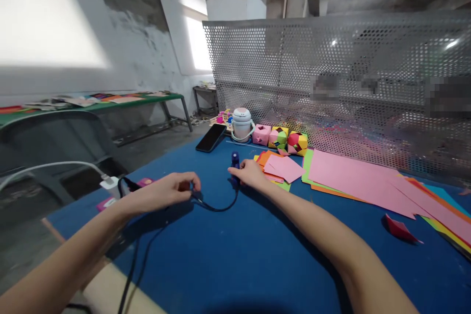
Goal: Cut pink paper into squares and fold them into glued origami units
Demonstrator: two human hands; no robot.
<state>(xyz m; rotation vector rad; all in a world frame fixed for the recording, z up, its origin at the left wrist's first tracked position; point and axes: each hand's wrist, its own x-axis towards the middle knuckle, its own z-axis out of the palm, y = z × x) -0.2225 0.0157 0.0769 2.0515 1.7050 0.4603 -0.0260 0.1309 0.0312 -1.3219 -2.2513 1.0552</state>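
My right hand [250, 175] is closed around a small dark blue corded tool [235, 159], which stands roughly upright on the blue table; its exact kind I cannot make out. From its base a black cord [217, 210] curves left across the tabletop. My left hand [176, 189] pinches that cord between thumb and fingers, a little above the table. Just right of my right hand lie pink and orange paper pieces [283, 168]. Behind my left wrist, a white plug adapter [111, 186] with a white cable sits on a pink power strip [106, 203], partly hidden.
A phone [211, 138], a white lidded cup [242, 125] and folded paper cubes [278, 137] line the back edge. Large coloured sheets [349, 176] and a red scrap [399, 229] lie to the right. A perforated metal screen [331, 54] rises behind. Left stands a grey chair [55, 142].
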